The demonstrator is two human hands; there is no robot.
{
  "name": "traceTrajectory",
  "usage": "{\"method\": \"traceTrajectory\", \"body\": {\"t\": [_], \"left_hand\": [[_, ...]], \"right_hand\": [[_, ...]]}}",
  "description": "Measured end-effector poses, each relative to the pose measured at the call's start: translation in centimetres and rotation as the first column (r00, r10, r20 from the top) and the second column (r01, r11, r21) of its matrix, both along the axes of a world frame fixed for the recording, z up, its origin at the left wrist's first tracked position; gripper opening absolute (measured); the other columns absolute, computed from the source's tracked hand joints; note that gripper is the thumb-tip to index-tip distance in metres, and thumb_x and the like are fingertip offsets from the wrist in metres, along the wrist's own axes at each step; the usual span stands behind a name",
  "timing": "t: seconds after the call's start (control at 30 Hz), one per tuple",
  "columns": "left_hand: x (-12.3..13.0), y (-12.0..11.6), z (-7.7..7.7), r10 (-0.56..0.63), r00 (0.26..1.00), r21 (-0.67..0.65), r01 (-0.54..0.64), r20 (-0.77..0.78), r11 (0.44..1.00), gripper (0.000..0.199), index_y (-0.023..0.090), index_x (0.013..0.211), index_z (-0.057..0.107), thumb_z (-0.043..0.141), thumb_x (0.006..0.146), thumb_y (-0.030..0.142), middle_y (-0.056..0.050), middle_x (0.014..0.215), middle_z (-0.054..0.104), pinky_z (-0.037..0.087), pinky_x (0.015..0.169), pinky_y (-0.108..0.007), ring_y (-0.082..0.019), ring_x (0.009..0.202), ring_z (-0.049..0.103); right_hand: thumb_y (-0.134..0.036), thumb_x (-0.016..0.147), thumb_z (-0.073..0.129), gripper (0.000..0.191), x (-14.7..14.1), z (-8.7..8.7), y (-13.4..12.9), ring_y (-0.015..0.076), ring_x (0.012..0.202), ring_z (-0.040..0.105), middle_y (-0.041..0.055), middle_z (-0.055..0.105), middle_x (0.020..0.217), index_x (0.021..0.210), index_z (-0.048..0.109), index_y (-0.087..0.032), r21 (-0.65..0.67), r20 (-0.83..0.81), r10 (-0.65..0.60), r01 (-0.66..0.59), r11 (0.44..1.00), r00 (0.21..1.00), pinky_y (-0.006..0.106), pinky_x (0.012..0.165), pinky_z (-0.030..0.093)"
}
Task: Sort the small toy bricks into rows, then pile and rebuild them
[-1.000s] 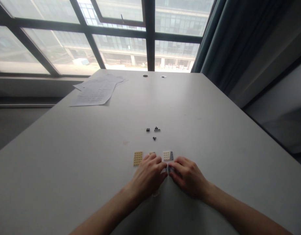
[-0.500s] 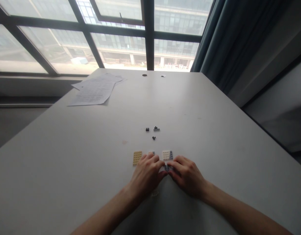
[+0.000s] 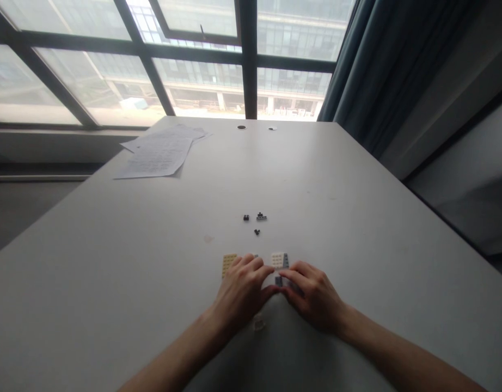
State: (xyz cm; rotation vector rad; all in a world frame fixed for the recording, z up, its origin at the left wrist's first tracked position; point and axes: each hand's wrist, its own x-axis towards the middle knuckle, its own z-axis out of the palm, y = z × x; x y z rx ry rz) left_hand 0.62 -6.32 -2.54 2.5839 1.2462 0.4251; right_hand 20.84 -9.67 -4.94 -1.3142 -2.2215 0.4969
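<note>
A small grey building brick (image 3: 278, 281) with studs sits low over the white table, between the fingertips of both hands. My left hand (image 3: 245, 286) reaches it from the left, thumb below and index finger above, closed around its edge. From the other side my right hand (image 3: 314, 288) pinches it in the same way. Just beyond the fingers lies a cream studded plate (image 3: 277, 260) with a grey wedge piece (image 3: 286, 261) along its right side. A tan studded plate (image 3: 228, 264) is partly covered by my left hand, and another greyish piece (image 3: 255, 255) barely shows behind its knuckles.
Farther out on the white table (image 3: 153, 228) lie small black bricks (image 3: 246, 218), a black stepped piece (image 3: 261, 216) and a tiny black piece (image 3: 257, 232). A clear piece (image 3: 258, 322) is near my left wrist. Printed papers (image 3: 157, 155) lie at the far left.
The fingers have parted slightly, so more of the grey brick's studded face shows between them. Both hands stay in nearly the same place. The view has tilted up a little.
</note>
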Motion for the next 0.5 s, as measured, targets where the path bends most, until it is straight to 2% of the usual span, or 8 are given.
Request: {"method": "traceTrajectory", "body": {"t": [0.1,0.17,0.23,0.3,0.37,0.5], "left_hand": [[-1.2,1.5,0.8,0.072,0.997,0.088,-0.075,0.035,0.993,0.023,0.023,0.094,0.067,0.066,0.081,0.041,-0.003,0.082,0.064,0.042,0.077,-0.036,-0.022,0.082,0.056],[-2.2,3.4,1.2,0.145,0.987,0.127,-0.153,0.072,0.980,0.021,0.022,0.093,0.067,0.064,0.082,0.040,-0.003,0.081,0.064,0.043,0.077,-0.035,-0.021,0.081,0.056],[-2.9,5.8,1.1,0.231,0.967,0.113,-0.242,0.108,0.964,0.021,0.022,0.099,0.066,0.063,0.083,0.034,-0.003,0.084,0.063,0.045,0.078,-0.034,-0.021,0.083,0.057],[-3.4,8.3,0.7,0.294,0.948,0.092,-0.305,0.119,0.948,0.026,0.023,0.108,0.064,0.061,0.083,0.030,-0.004,0.091,0.064,0.045,0.081,-0.034,-0.021,0.088,0.058],[-3.4,10.2,0.0,0.311,0.945,0.074,-0.319,0.098,0.945,0.030,0.024,0.113,0.063,0.059,0.083,0.028,-0.005,0.101,0.063,0.045,0.085,-0.035,-0.023,0.095,0.058],[-2.7,12.2,-1.3,0.340,0.939,0.039,-0.343,0.055,0.939,0.026,0.023,0.105,0.067,0.057,0.083,0.030,-0.006,0.104,0.063,0.046,0.087,-0.036,-0.024,0.098,0.058]], "right_hand": [[-0.023,0.088,0.055,0.022,0.1,0.1,0.0,0.0198,0.086,0.059,0.0069,0.062,0.096,0.108,0.061,-0.020,0.019,-0.082,-0.027,0.029,0.999,0.996,0.033,0.078,0.049],[-0.021,0.087,0.055,0.019,0.2,0.1,0.0,0.0193,0.085,0.059,0.0066,0.062,0.094,0.105,0.062,-0.020,0.037,-0.132,-0.043,0.049,0.998,0.990,0.032,0.077,0.049],[-0.020,0.087,0.056,0.018,0.2,0.0,0.1,0.0188,0.083,0.059,0.0064,0.062,0.092,0.103,0.063,-0.020,0.061,-0.170,-0.051,0.062,0.996,0.984,0.032,0.075,0.049],[-0.019,0.087,0.056,0.017,0.2,-0.1,0.2,0.0184,0.082,0.060,0.0062,0.062,0.091,0.102,0.063,-0.019,0.083,-0.196,-0.051,0.069,0.994,0.979,0.031,0.074,0.049],[-0.018,0.086,0.056,0.017,0.2,-0.2,0.3,0.0182,0.082,0.060,0.0061,0.063,0.090,0.102,0.063,-0.020,0.090,-0.211,-0.054,0.074,0.993,0.976,0.031,0.074,0.049],[-0.017,0.086,0.056,0.017,0.1,-0.2,0.4,0.0183,0.083,0.060,0.0059,0.063,0.090,0.101,0.063,-0.020,0.092,-0.225,-0.073,0.096,0.991,0.972,0.031,0.075,0.050]]}}
